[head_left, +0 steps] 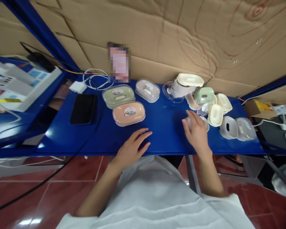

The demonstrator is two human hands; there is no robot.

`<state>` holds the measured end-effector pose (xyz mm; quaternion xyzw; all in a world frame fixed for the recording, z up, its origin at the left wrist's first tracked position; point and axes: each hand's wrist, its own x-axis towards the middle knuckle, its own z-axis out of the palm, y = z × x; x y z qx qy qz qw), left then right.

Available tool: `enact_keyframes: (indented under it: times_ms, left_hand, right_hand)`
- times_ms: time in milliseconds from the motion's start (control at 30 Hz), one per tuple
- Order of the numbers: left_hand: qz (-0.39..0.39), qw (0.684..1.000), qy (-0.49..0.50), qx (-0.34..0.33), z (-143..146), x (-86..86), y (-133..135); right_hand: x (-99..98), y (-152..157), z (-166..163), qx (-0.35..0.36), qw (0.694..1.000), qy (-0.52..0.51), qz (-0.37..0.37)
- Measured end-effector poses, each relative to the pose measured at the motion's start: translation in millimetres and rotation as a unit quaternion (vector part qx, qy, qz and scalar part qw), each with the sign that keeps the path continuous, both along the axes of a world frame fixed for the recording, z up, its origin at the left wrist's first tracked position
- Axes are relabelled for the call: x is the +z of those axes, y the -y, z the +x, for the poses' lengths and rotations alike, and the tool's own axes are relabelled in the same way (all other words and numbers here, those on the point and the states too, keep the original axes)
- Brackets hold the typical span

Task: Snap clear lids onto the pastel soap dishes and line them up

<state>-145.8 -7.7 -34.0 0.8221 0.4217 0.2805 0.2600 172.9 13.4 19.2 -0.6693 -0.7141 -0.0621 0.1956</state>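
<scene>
Resting flat on the blue counter point(162, 127), the left hand point(133, 146) lies open, holding nothing, near the pink soap box point(129, 113). The right hand point(197, 132) curls over a pale lid point(205, 121) beside the heap of loose box parts point(203, 94), fingers point(192, 118) touching it; whether it grips I cannot tell

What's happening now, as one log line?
left hand: flat on blue table | right hand: on white box part | pink soap box: closed
</scene>
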Motion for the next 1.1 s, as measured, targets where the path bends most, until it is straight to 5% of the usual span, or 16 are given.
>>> enact_keyframes:
  times_ms: [67,133,267,333,400,467,567,633,733,900,1100]
  left_hand:
    - [0.017,1.000,-0.008,-0.009,2,0.1,1]
    - [0.043,0.999,-0.021,-0.022,8,1.9,2]
    - [0.102,0.990,-0.051,-0.079,28,8.1,4]
    - [0.134,0.983,-0.078,-0.097,35,10.4,4]
    - [0.161,0.977,-0.103,-0.089,36,11.3,5]
    - [0.176,0.976,-0.111,-0.065,31,11.0,7]
    - [0.180,0.978,-0.092,-0.040,15,9.8,11]
    - [0.189,0.979,-0.080,-0.019,5,8.7,13]
    - [0.198,0.977,-0.079,0.015,-3,7.1,11]
    - [0.172,0.985,-0.005,0.032,-1,7.1,4]
    - [0.165,0.984,0.034,0.064,24,10.3,8]
  right_hand:
    - [-10.3,29,22,-0.090,0.995,0.029,0.001]
    - [-16.8,52,29,-0.104,0.994,0.033,-0.025]
    - [-3.8,62,19,0.097,0.987,-0.066,-0.110]
    - [6.7,51,24,0.144,0.980,-0.104,-0.085]
    - [8.8,35,44,0.075,0.993,-0.091,-0.004]
    - [-0.4,20,74,-0.070,0.995,-0.042,0.063]
    - [-25.7,13,113,-0.231,0.971,0.020,0.055]
    - [-40.2,21,123,-0.251,0.967,0.034,0.033]
    - [-48.4,50,114,-0.203,0.978,0.034,0.038]
    - [-39.5,100,68,-0.026,0.999,-0.019,0.001]
    - [-40.7,97,25,0.138,0.981,-0.135,-0.028]
